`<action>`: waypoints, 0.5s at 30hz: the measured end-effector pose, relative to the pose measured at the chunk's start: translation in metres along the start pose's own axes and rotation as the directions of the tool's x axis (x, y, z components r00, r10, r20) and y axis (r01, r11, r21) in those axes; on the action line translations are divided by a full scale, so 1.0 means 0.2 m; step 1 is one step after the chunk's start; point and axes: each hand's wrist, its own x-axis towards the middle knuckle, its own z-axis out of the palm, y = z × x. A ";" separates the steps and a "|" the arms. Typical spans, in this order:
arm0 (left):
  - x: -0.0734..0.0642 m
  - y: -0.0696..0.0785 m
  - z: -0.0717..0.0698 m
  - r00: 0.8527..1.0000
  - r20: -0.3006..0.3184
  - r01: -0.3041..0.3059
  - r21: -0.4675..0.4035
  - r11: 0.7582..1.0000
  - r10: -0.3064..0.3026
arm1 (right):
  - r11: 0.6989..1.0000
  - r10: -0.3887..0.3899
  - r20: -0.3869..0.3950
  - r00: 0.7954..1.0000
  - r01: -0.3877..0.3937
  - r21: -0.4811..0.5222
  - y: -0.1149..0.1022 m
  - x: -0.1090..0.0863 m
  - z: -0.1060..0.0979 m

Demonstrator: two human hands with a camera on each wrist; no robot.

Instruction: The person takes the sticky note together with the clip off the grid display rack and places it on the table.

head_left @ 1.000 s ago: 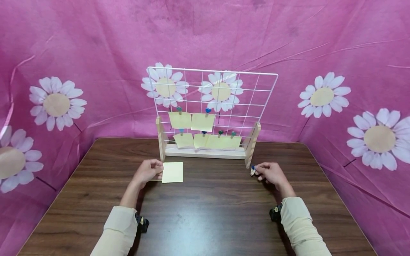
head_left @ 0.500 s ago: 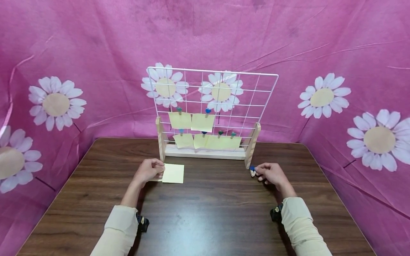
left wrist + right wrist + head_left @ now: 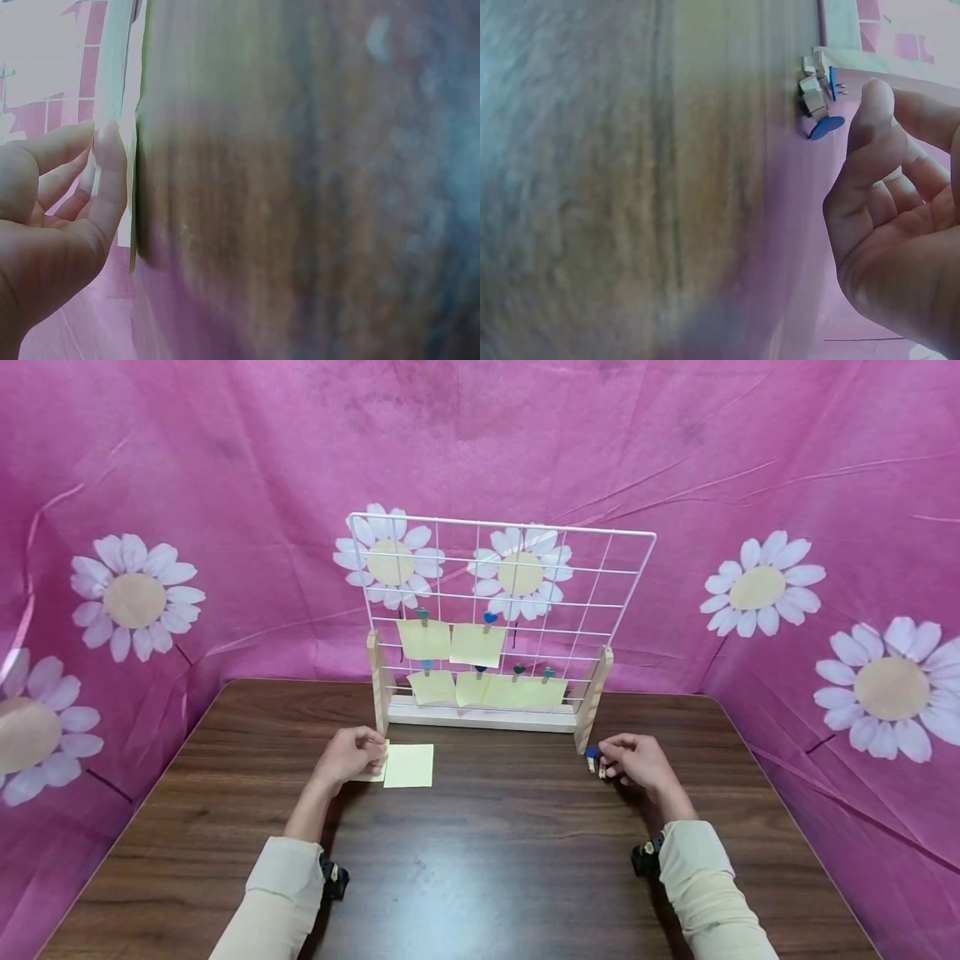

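My left hand [image 3: 348,758] pinches the edge of a pale yellow sticky note between thumb and fingertips. Beside it on the table a square sticky note [image 3: 408,766] lies flat, and part of another note [image 3: 369,774] shows below the hand. On the right, the thumb and index finger of my right hand [image 3: 633,760] come together on a small wooden clothespin [image 3: 602,771]; its pale end pokes out below the fingers, the rest hidden. Near those fingertips, a mini clothespin with a blue heart [image 3: 591,762] rests on the table. Blue-topped clothespins [image 3: 816,101] lie clustered in the right wrist view.
A white wire grid [image 3: 525,568] stands in a wooden base [image 3: 480,717] at the back of the table [image 3: 495,843]. Yellow notes hang on it in two rows, held by heart clothespins such as the blue one [image 3: 491,618]. A pink flowered cloth [image 3: 262,485] surrounds the table.
The right hand has drawn slightly back to the right, with a clothespin's end now showing under its fingers apart from the blue one. The left hand stays almost in place beside the notes.
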 end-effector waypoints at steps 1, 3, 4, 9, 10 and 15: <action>0.00 0.00 0.00 1.000 0.000 -0.004 0.003 1.000 0.004 | 1.000 -0.002 -0.001 1.000 0.002 0.000 0.00 0.00 0.00; 0.00 0.01 0.00 1.000 0.001 -0.007 0.002 1.000 0.007 | 1.000 -0.008 0.001 1.000 0.008 0.000 -0.01 0.00 0.00; 0.00 0.01 0.00 1.000 0.003 -0.008 -0.001 1.000 0.008 | 1.000 -0.012 0.003 1.000 0.012 0.000 -0.02 0.00 0.01; -0.01 0.02 0.01 1.000 0.013 -0.001 -0.021 1.000 0.002 | 1.000 -0.027 0.008 1.000 0.027 0.017 -0.04 -0.02 0.02; -0.01 0.03 0.01 1.000 0.013 -0.003 -0.025 1.000 0.003 | 0.999 -0.033 0.010 0.999 0.033 0.021 -0.04 -0.02 0.02; -0.01 0.03 0.01 0.999 -0.001 -0.034 -0.051 0.998 0.034 | 0.995 -0.088 0.030 0.996 0.087 0.040 -0.07 -0.03 0.03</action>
